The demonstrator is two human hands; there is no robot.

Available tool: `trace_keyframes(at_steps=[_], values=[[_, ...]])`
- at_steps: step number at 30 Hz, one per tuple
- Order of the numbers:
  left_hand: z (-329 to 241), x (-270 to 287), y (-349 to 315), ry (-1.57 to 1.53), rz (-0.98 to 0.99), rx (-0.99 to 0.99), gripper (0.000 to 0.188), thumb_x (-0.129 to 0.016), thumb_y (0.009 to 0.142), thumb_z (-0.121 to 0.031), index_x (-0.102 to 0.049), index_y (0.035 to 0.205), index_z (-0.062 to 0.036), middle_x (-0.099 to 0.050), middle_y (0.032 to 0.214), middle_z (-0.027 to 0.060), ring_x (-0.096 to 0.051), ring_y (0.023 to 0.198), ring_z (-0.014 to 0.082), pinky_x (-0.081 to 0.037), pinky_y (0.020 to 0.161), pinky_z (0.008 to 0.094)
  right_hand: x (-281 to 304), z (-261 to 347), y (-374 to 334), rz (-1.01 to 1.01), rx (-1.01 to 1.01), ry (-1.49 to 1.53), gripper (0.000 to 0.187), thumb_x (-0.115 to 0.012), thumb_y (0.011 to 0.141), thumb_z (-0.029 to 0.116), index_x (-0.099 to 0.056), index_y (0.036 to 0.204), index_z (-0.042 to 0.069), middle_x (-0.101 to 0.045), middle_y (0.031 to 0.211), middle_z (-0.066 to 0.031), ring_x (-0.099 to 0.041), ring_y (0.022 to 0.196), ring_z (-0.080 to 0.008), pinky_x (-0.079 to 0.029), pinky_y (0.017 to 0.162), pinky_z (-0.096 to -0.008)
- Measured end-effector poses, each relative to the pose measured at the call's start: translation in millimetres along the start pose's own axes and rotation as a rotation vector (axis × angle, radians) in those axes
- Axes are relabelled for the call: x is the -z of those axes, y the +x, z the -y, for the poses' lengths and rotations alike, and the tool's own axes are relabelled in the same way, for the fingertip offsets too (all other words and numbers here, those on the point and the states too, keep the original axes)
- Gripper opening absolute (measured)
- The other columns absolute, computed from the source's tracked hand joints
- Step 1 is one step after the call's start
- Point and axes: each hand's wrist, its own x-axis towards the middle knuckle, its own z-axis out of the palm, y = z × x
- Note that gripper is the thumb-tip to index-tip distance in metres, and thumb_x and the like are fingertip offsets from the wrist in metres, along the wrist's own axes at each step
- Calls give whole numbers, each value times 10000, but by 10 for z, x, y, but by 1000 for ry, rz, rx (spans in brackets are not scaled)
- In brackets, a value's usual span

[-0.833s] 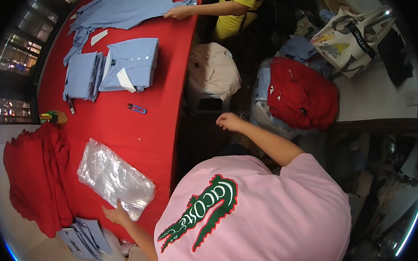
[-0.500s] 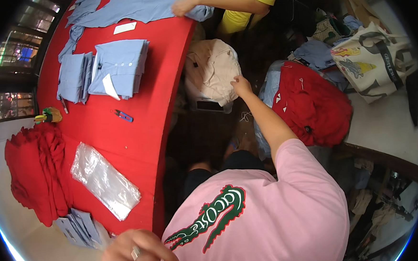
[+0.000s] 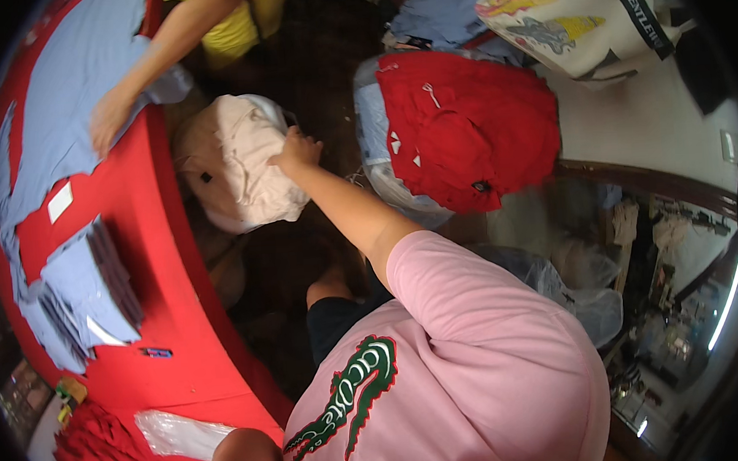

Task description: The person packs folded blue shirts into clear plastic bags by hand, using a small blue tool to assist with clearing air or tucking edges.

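Note:
My right hand reaches out to a pile of beige cloth in a pale tub beside the red table. Its thumb lies on the cloth and its fingers curl at the cloth's edge by the rim. At the lower edge, bare skin of my left arm or hand shows near the table corner, its fingers hidden.
On the red table lie folded blue shirts, blue snips, clear plastic bags and red cloth. A co-worker's hand rests over a spread blue garment. Red garments fill a bag at right.
The view has swung right, so the table sits farther left. My right hand stays at the beige cloth. My left hand's ringed fingers have gone out of sight. The co-worker's hand has moved over the blue garment.

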Motion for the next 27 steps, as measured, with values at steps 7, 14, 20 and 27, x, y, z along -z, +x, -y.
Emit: trace_keyframes(at_steps=[7, 14, 20, 27], values=[[581, 424, 236, -30, -33, 102, 477, -631, 1039, -434, -561, 1332, -64, -618, 1312, 87, -632, 1104, 240, -511, 1000, 379, 133, -322, -150, 279, 149, 653, 504, -892, 858, 230, -705, 1247, -29, -791, 1157, -215, -773, 1069, -347, -571, 1011, -495], [1158, 1160, -1132, 381, -1040, 453, 574, -630, 1055, -467, -514, 1458, -75, -567, 1477, 126, -589, 1269, 269, -459, 1103, 431, 2397, -1759, -334, 554, 56, 1747, 514, -770, 872, 160, -668, 1334, -38, -705, 1316, -179, -681, 1217, -337, -528, 1120, -517], [1983, 2072, -3937, 221, -2066, 575, 998, -563, 1060, -617, -132, 1736, -22, -208, 1776, 248, -261, 1633, 371, -255, 1308, 507, 4178, -3350, -496, -234, -18, 1655, 857, -597, 918, 513, -470, 1573, -25, -486, 1606, -251, -449, 1497, -442, -379, 1251, -592], [2498, 2586, -4132, 153, -2101, 202, 1227, -461, 955, -835, 31, 1734, -24, -7, 1813, 232, -47, 1676, 419, -71, 1338, 583, 3318, -5393, -287, -59, -445, 1001, 652, -669, 1011, 434, -603, 1464, -30, -643, 1474, -219, -641, 1318, -403, -530, 1087, -538]])
